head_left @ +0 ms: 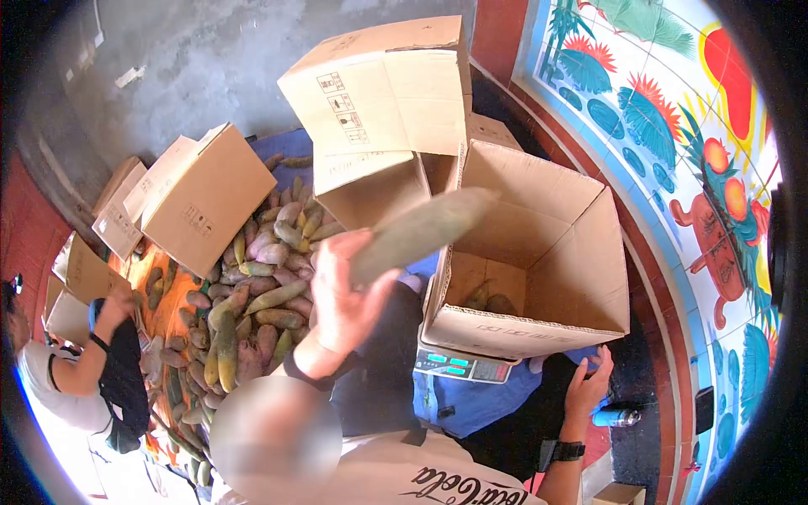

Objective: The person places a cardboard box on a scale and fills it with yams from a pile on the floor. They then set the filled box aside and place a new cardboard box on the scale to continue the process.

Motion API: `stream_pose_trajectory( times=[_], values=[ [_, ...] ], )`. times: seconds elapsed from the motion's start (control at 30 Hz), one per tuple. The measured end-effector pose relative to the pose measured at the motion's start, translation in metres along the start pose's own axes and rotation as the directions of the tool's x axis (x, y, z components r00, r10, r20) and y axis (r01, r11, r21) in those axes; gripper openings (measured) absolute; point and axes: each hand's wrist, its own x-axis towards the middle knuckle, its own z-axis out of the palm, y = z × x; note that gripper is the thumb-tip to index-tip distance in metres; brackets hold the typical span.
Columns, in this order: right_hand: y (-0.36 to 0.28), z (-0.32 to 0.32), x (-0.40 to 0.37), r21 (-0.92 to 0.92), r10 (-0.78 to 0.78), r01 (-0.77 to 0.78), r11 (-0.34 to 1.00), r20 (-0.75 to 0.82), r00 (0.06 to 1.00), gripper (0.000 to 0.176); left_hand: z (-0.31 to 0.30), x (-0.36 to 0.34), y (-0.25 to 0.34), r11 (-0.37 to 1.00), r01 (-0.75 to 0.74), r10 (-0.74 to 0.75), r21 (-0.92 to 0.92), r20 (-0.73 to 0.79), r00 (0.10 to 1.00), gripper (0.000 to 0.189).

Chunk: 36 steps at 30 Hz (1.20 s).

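Observation:
My left hand is closed around a long, dull green, radish-like vegetable, raised at the near left rim of an open cardboard box. The vegetable is smeared by motion, and its far end overlaps the box opening. Inside that box lie a few dark vegetables at the bottom. It stands on a scale with lit green displays. My right hand, with a dark watch at the wrist, is beside the box's lower right corner, fingers apart and holding nothing.
A large pile of green and purplish vegetables spreads to the left over orange sheeting. Behind it stand several cartons and a tall open box. At the far left another person works. A blue bottle lies at right.

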Motion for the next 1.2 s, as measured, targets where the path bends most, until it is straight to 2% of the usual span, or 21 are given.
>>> stream_pose_trajectory(
  times=[0.2, 0.3, 0.33, 0.43, 0.6, 0.67, 0.77, 0.97, 1.07, 1.13, 1.17, 1.2],
  values=[
    [-0.002, 0.001, 0.0, 0.023, -0.001, 0.002, 1.0, -0.012, 1.0, 0.045, 0.041, 0.0, 0.018, 0.981, -0.041, 0.081, -0.191, 0.206, 0.975, 0.054],
    [-0.001, 0.002, 0.0, 0.029, -0.005, 0.006, 1.0, -0.015, 1.0, 0.045, 0.061, -0.005, 0.022, 0.977, -0.034, 0.097, -0.212, 0.294, 0.951, 0.051],
    [0.0, 0.002, 0.0, 0.02, -0.015, 0.016, 1.0, -0.017, 1.0, 0.045, 0.066, -0.005, 0.023, 0.973, -0.11, 0.167, -0.205, 0.285, 0.944, 0.049],
    [-0.003, 0.001, 0.0, 0.01, 0.004, -0.004, 1.0, 0.001, 1.0, 0.044, 0.074, -0.003, 0.026, 0.969, -0.185, 0.226, -0.161, 0.299, 0.927, 0.049],
    [-0.005, 0.003, 0.001, 0.018, 0.017, -0.017, 1.0, 0.015, 1.0, 0.043, 0.077, -0.006, 0.022, 0.986, -0.131, 0.16, -0.105, 0.351, 0.922, 0.042],
    [-0.006, 0.004, 0.001, 0.025, 0.006, -0.006, 1.0, 0.017, 1.0, 0.043, 0.082, -0.015, 0.014, 0.966, -0.182, 0.237, -0.184, 0.349, 0.907, 0.04],
    [-0.006, 0.005, 0.002, 0.019, -0.017, 0.017, 1.0, 0.007, 1.0, 0.043, 0.08, -0.014, 0.018, 0.962, -0.165, 0.225, -0.22, 0.287, 0.931, 0.041],
    [0.002, 0.005, 0.0, -0.011, -0.011, 0.011, 1.0, 0.029, 1.0, 0.042, 0.058, -0.019, 0.008, 0.96, 0.01, 0.094, -0.28, 0.357, 0.929, 0.039],
    [-0.006, 0.003, 0.003, -0.024, -0.027, 0.028, 0.999, 0.035, 0.999, 0.04, 0.035, -0.029, -0.016, 0.988, 0.069, -0.016, -0.14, 0.349, 0.937, 0.034],
    [-0.004, 0.003, 0.002, -0.076, -0.082, 0.083, 0.994, 0.018, 0.996, 0.04, 0.02, -0.04, -0.04, 0.978, 0.202, -0.172, -0.06, 0.321, 0.931, 0.025],
    [-0.003, 0.004, 0.003, -0.078, -0.083, 0.085, 0.993, 0.03, 0.996, 0.04, 0.016, -0.05, -0.062, 0.979, 0.203, -0.195, -0.001, 0.26, 0.946, 0.022],
    [0.0, 0.004, 0.003, -0.051, -0.059, 0.061, 0.997, 0.041, 0.997, 0.04, 0.011, -0.066, -0.087, 0.96, 0.269, -0.279, 0.075, 0.249, 0.927, 0.02]
  ],
)
